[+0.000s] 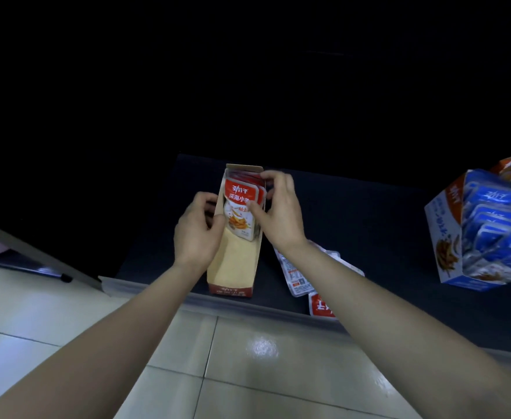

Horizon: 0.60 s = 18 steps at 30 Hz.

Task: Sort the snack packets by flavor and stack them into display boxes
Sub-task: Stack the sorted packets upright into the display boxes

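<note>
Red packets [240, 204]: small sealed foil pouches. Light, glossy, likely slippery, and soft enough to bend but not fragile. They stand on edge in a row at the far end of the display box [233, 267], leaning toward the near end. The near half of the box floor is bare.

Best hold is a pinch across the flat faces or by the top seam. Squeezing a whole row at once risks pouches fanning out or sliding.

Display box: thin open-top cardboard, light, with walls that flex, so it needs bracing while packets are pushed back. It sits lengthwise on the dark counter [369, 213], its near end at the front edge.

Left hand [196, 234]: forearm comes in low from the near left. Fingers curl over the box's left wall and grip it, thumb at the wall's top by the front packet.

Right hand [281, 213]: wrist angled inward over the box's right wall. Thumb presses the front packet's face and fingers [271, 176] wrap over the far tops, so it is grasping the row.

Loose packets [296, 276] lie flat near the front edge, partly under the right forearm. One red one is at the very edge.

A second box [447, 237] with blue packets [496, 225] is at the counter's right end, well apart.
</note>
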Tool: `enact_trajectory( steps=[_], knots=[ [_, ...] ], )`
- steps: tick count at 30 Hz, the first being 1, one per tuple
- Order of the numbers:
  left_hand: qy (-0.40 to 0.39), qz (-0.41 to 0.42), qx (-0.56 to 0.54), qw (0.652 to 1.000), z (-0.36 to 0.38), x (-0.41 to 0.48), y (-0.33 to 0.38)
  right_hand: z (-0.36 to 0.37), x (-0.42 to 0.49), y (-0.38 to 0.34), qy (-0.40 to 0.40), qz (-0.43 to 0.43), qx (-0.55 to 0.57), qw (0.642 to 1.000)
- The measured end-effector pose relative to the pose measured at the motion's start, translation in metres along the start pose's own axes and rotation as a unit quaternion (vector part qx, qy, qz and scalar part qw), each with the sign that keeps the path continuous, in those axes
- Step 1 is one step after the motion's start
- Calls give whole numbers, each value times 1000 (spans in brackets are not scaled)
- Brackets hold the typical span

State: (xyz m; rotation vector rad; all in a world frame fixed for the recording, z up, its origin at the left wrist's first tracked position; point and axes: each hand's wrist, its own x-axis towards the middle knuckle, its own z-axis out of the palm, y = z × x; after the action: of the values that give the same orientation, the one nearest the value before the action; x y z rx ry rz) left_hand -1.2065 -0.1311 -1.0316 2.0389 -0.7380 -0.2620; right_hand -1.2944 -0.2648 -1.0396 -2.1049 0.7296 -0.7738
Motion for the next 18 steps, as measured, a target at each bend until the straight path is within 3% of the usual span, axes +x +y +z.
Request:
enact_trajectory(
  steps=[5,18],
  knots=[
    [-9,16,33,999,3,3,-2,-5,9,-3,-40,16,-18,999],
    [3,19,54,998,6,7,-4,-15,26,-14,-28,-111,-268,956]
  ],
)
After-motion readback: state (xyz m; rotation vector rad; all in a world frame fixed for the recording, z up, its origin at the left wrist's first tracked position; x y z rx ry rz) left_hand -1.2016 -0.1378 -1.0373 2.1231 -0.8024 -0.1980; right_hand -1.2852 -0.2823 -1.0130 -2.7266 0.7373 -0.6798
